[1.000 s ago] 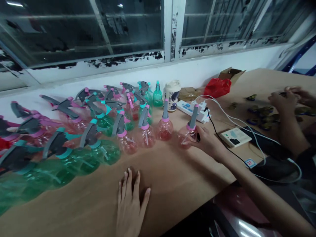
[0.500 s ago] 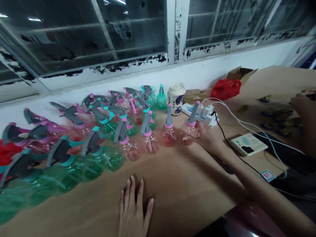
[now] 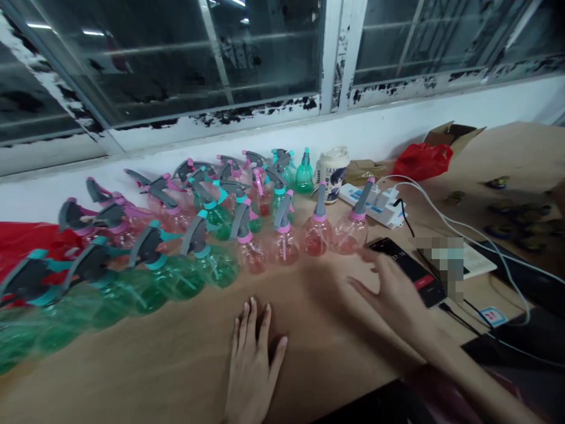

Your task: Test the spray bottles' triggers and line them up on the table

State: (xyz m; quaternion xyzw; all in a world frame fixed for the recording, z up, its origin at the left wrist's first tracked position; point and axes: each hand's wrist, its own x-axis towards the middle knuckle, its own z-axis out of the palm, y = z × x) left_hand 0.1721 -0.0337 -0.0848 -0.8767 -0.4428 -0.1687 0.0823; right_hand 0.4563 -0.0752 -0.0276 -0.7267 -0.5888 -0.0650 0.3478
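My left hand [image 3: 253, 359] lies flat on the wooden table [image 3: 176, 365], fingers stretched out, holding nothing. My right hand [image 3: 388, 288] hovers open just in front of the rightmost pink spray bottle [image 3: 352, 228], fingers spread and slightly blurred, not touching it. A black phone [image 3: 412, 271] with a lit screen lies right beside that hand. Next to the rightmost bottle stands another pink spray bottle [image 3: 316, 229]. Several more pink and green spray bottles [image 3: 194, 247] with grey triggers fill the table to the left.
A paper cup [image 3: 332, 171], a white power strip [image 3: 375, 203] with white and black cables, a red plastic bag [image 3: 421, 160] and a cardboard box [image 3: 454, 132] stand along the wall. Small dark parts [image 3: 512, 209] lie at the right. Red cloth [image 3: 26, 238] sits at far left.
My right hand has let go of the rightmost pink bottle and drawn back toward me, open. The phone now shows beside it. The view shifted left; the other person's hands left the view.
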